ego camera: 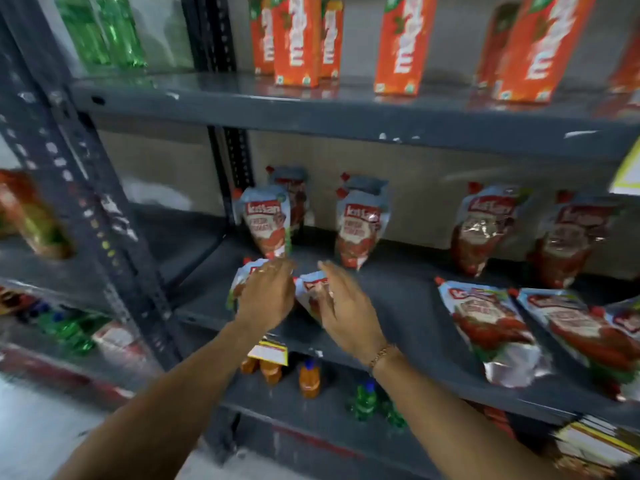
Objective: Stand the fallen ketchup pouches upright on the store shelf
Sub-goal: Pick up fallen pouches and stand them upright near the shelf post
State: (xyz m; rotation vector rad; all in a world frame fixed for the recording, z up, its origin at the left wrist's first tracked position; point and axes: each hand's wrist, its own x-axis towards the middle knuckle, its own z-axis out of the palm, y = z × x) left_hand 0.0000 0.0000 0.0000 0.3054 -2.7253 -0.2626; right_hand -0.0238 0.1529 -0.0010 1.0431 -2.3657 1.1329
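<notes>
1. Ketchup pouches at the front left of the middle shelf [398, 306] are what both hands work on now; I name them the left front pouch [242, 277] and the right front pouch [308, 287].
2. Fingers of the left hand [266, 292] curl over the top of the left front pouch and cover most of it. It looks like a grip, but the blur does not let me tell how tightly they close.
3. Fingers of the right hand [343, 303] are stretched and slightly apart, the palm lying against the side of the right front pouch, so this hand steadies more than it grasps.
4. My judgement: the hands hold near the spout end because the soft body would fold, while the wide bottom can carry the pouch once it is lifted.
5. At 12 o'clock from the hands two upright pouches [268, 223] [360, 230] lean near the back wall, and two more [485, 226] [568, 240] stand at 2 o'clock.
6. At 3 o'clock two fallen pouches [491, 327] [581, 337] lie flat on the front of the shelf, so much of the task is not yet done.
7. Orange cartons [294, 39] stand on the shelf above.
</notes>
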